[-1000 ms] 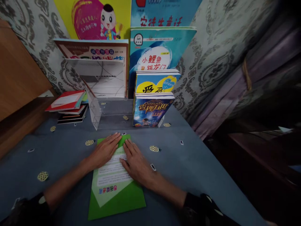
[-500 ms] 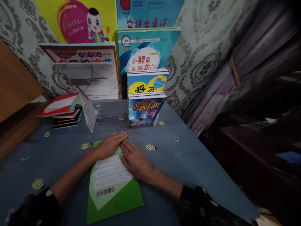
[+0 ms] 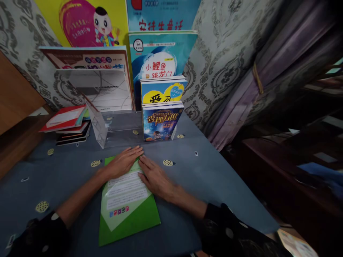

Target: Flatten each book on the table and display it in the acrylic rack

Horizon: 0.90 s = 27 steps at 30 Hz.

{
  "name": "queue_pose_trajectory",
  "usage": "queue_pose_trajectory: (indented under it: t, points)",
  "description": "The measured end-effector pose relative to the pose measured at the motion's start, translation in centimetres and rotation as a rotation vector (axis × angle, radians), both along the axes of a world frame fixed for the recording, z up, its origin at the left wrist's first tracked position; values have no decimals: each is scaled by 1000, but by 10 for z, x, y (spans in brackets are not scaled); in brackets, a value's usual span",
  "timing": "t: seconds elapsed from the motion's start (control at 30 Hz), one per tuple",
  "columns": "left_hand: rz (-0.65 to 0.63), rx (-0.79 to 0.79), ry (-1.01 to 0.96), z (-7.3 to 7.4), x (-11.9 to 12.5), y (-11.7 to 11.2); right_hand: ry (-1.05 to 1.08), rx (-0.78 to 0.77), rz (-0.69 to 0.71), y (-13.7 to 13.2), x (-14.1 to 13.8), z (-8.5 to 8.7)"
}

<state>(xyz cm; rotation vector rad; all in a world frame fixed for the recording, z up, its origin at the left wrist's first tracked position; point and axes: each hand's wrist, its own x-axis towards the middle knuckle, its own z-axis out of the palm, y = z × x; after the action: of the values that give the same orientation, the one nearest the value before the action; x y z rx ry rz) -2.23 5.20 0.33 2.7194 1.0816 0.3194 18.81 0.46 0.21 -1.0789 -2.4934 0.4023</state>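
A green book [image 3: 131,228] with a pale printed panel lies flat on the grey-blue tablecloth before me. Across its far edge rests my left hand [image 3: 123,162], fingers stretched out and palm down. My right hand [image 3: 157,178] lies flat on the book's right side, fingers extended, with its fingertips close to those of the left. Neither hand grips anything. Beyond my fingertips stands a dark blue book [image 3: 160,123], upright at the front of a row. Both hands cover the book's far corners in part.
Behind the blue book stand a yellow-and-blue book [image 3: 164,91] and a teal book [image 3: 160,53]. A white bookend [image 3: 97,121] rises left of them, beside a stack of books topped by a red one [image 3: 64,117]. A purple curtain [image 3: 238,103] hangs at the right.
The view has shifted slightly, so the scene sits a little further left and higher. Both hands keep their flat pose on the green book.
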Motion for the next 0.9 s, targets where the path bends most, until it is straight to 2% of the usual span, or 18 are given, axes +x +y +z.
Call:
queue_pose_trajectory:
  t: [0.37, 0.9]
  points:
    - [-36, 35, 59, 10, 7, -19, 30, -2, 9, -13, 5, -5]
    - [-29, -8, 47, 10, 11, -43, 13, -21, 19, -37, 14, -4]
